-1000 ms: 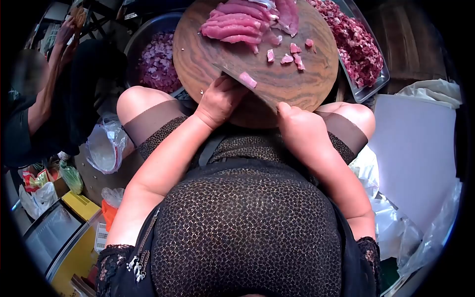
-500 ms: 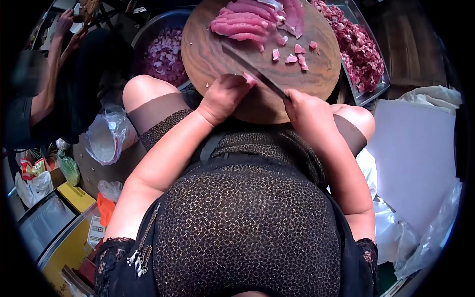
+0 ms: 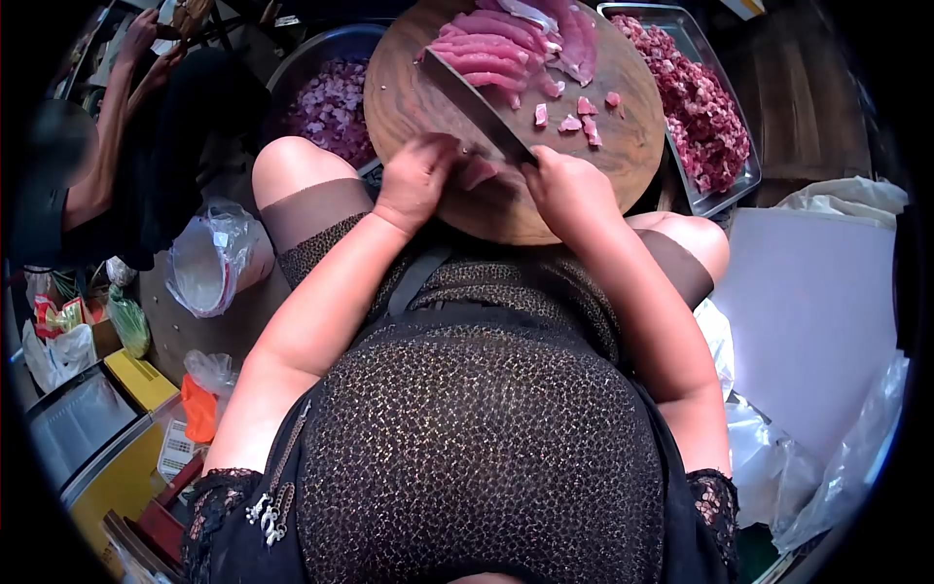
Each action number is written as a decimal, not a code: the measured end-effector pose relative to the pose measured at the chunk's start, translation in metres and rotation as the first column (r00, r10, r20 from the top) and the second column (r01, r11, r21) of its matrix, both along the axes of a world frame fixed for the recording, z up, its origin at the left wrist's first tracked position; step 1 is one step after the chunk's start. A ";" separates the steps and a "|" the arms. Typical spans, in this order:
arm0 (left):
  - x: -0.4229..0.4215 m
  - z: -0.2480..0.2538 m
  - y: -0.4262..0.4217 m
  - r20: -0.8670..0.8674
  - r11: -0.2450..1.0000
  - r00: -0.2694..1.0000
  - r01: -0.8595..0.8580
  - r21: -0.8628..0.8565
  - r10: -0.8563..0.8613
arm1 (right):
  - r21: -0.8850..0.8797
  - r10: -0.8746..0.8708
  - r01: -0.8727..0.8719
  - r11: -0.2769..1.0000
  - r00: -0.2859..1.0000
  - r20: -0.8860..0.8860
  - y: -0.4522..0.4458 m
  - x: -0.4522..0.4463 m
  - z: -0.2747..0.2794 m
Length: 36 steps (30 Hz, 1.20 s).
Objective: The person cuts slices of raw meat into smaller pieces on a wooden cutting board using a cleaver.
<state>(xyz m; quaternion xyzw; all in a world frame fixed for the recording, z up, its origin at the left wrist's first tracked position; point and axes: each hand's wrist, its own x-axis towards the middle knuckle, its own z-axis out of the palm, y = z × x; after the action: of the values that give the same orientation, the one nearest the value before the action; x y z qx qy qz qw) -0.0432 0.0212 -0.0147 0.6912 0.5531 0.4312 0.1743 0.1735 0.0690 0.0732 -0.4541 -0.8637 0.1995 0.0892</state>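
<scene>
My right hand is closed around the handle of a long-bladed knife. The blade slants up to the left over a round wooden chopping board. My left hand is at the board's near left side, fingers curled in at a small piece of pink meat. That piece is blurred, and its contact with the fingertips is partly hidden. Beyond the blade lies a row of sliced raw meat, with a longer strip beside it. Several small meat cubes are scattered right of the knife.
A metal bowl of chopped meat stands left of the board; a metal tray of minced meat is at its right. Another person's arm shows at upper left. A plastic-lined bucket stands below it. A pale panel is at right.
My left hand has drawn slightly left and up, with the meat piece lower and blurred. The knife has shifted up and left in my right hand.
</scene>
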 end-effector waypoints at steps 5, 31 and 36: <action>0.005 0.011 -0.009 -0.215 0.973 0.974 0.119 0.199 -0.076 | -0.127 0.041 -0.026 0.992 0.992 0.120 -0.027 0.027 0.024; 0.019 -0.002 -0.010 -0.291 0.993 0.955 0.090 0.074 -0.065 | -0.126 0.114 -0.108 0.986 0.993 0.039 -0.027 0.004 0.009; 0.025 0.002 -0.011 -0.385 0.985 0.910 0.114 -0.128 -0.155 | -0.195 0.167 -0.140 0.971 0.977 0.132 0.008 -0.011 -0.006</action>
<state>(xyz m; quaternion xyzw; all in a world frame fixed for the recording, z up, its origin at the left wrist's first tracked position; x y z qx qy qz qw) -0.0185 0.0102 -0.0128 0.7902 0.5493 0.2417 0.1241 0.1630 0.0770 0.0670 -0.4057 -0.8783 0.2509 -0.0328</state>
